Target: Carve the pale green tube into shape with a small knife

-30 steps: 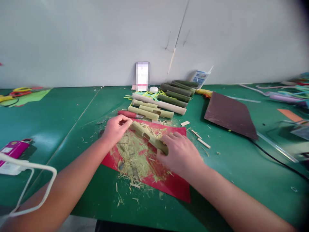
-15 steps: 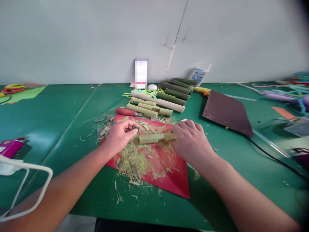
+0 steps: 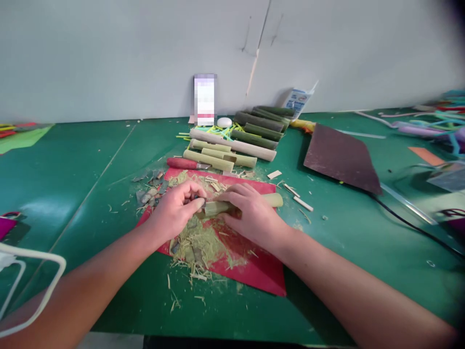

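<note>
Bamboo stick [image 3: 217,208] clamped under right hand [image 3: 254,218]; left hand [image 3: 177,212] closed at its end

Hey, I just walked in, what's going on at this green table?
A person is working a pale green bamboo piece with bare hands over a red sheet. The right hand grips the piece across its middle. The left hand is closed at its left end, pinching something too small to identify. Shavings are heaped on the sheet beneath. More cut bamboo lengths and a red-handled knife lie just behind on the table.
</note>
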The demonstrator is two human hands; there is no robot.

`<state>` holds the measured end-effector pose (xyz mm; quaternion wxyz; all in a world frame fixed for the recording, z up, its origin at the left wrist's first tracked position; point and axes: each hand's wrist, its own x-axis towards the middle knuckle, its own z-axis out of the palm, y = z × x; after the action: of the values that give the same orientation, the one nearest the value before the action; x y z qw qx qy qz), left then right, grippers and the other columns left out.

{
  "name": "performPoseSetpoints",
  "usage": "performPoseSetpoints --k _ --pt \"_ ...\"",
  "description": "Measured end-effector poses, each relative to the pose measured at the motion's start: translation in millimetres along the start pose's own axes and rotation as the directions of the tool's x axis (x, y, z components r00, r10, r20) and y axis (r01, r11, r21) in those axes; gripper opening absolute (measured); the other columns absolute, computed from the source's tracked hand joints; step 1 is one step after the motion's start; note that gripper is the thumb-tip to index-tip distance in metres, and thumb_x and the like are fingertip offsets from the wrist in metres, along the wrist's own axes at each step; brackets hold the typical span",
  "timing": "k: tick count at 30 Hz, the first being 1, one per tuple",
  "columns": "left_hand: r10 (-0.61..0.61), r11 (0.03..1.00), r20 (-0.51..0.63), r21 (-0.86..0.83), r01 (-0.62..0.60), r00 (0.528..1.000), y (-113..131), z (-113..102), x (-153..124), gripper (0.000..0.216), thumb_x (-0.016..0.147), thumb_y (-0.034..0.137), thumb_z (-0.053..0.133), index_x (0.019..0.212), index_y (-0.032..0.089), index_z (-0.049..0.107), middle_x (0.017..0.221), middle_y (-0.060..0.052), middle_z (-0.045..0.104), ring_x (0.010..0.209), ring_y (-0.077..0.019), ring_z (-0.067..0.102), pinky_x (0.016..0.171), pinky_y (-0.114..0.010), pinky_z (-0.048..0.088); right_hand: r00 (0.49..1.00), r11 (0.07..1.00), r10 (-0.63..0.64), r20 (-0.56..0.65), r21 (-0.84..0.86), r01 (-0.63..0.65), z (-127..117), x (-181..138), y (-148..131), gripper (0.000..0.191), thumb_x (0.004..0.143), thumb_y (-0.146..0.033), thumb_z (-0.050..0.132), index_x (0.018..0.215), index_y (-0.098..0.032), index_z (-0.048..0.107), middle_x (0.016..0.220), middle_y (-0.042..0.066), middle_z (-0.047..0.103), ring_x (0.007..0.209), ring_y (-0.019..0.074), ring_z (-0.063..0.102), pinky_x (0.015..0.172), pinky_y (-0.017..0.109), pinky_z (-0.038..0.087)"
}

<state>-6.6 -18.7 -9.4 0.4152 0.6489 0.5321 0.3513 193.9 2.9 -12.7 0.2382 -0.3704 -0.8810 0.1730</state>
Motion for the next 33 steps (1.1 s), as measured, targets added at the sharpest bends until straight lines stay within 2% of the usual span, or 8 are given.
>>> performPoseSetpoints --k 4,7,10,14,17,20,25,33 --pt "0.083 0.987 0.005 0.136 -0.083 0.997 2.7 0.3 -3.0 0.007 0.082 0.019 0.054 0.084 0.017 0.061 0.072 0.002 0.058 0.057 -0.0066 0.048 0.052 -0.018 0.039 0.998 0.999 -0.03 0.062 0.032 0.028 -3.5 0.2 3.6 0.029 0.074 -0.017 0.057 0.102 -0.018 0.063 0.091 0.007 0.059 0.09 0.0207 0.052 0.082 0.036 0.042" --pt "0.07 0.98 0.018 0.185 -0.072 0.997 2.8 -1.7 -4.2 0.012 0.079 0.025 0.059 0.087 0.018 0.064 0.069 0.002 0.058 0.056 -0.0076 0.049 0.051 -0.019 0.04 0.997 0.998 -0.024 0.07 0.052 0.02 -7.3 -1.7 5.2 0.03 0.071 -0.017 0.059 0.101 -0.02 0.063 0.091 0.006 0.06 0.088 0.0203 0.052 0.081 0.035 0.042" --pt "0.045 0.972 0.096 0.225 -0.066 0.994 0.8 -5.8 -3.7 0.017 0.077 0.026 0.062 0.093 0.02 0.065 0.069 0.002 0.06 0.056 -0.0088 0.052 0.051 -0.02 0.042 0.998 0.997 -0.015 0.068 0.079 0.009 -10.4 -4.1 6.9 0.031 0.069 -0.015 0.06 0.099 -0.019 0.061 0.091 0.005 0.06 0.087 0.0196 0.052 0.079 0.034 0.042" --pt "0.136 0.943 0.136 0.285 -0.17 0.981 -2.5 -9.2 -2.1 0.013 0.077 0.024 0.064 0.088 0.02 0.068 0.08 0.0 0.067 0.067 -0.0108 0.06 0.061 -0.022 0.047 0.997 0.995 -0.02 0.073 0.101 0.013 -12.3 -5.7 8.6 0.027 0.07 -0.016 0.06 0.096 -0.02 0.06 0.092 0.004 0.06 0.087 0.0188 0.052 0.08 0.034 0.042" --pt "0.259 0.904 0.166 0.307 -0.299 0.952 -2.8 -8.9 -2.5 0.01 0.079 0.023 0.063 0.086 0.019 0.068 0.081 -0.001 0.068 0.073 -0.0113 0.062 0.069 -0.024 0.048 0.997 0.995 -0.033 0.075 0.094 0.026 -12.5 -5.5 8.9 0.026 0.069 -0.015 0.06 0.095 -0.018 0.06 0.092 0.005 0.061 0.087 0.0188 0.052 0.08 0.034 0.042" --pt "0.367 0.834 0.226 0.349 -0.427 0.902 -1.7 -9.2 -4.1 0.01 0.082 0.023 0.059 0.087 0.019 0.068 0.079 -0.002 0.067 0.071 -0.0108 0.06 0.068 -0.024 0.047 0.996 0.997 -0.033 0.086 0.078 0.026 -12.8 -4.9 8.8 0.025 0.069 -0.015 0.061 0.094 -0.017 0.061 0.091 0.006 0.061 0.088 0.0196 0.052 0.079 0.034 0.042" --pt "0.44 0.729 0.334 0.409 -0.549 0.834 0.7 -12.9 -5.6 0.014 0.087 0.019 0.053 0.091 0.018 0.066 0.08 -0.003 0.065 0.072 -0.0114 0.058 0.065 -0.024 0.044 0.994 0.997 -0.02 0.105 0.073 0.013 -12.8 -4.5 10.0 0.023 0.071 -0.017 0.06 0.094 -0.018 0.062 0.091 0.006 0.061 0.088 0.0199 0.053 0.079 0.034 0.042" --pt "0.368 0.794 0.266 0.41 -0.45 0.891 5.1 -7.0 3.2 0.01 0.084 0.019 0.056 0.077 0.016 0.063 0.072 -0.001 0.061 0.068 -0.0106 0.056 0.064 -0.024 0.042 0.993 0.991 -0.07 0.095 0.118 0.059 -11.5 -1.4 15.1 0.025 0.072 -0.017 0.06 0.096 -0.018 0.062 0.092 0.006 0.063 0.087 0.0186 0.055 0.079 0.033 0.043"
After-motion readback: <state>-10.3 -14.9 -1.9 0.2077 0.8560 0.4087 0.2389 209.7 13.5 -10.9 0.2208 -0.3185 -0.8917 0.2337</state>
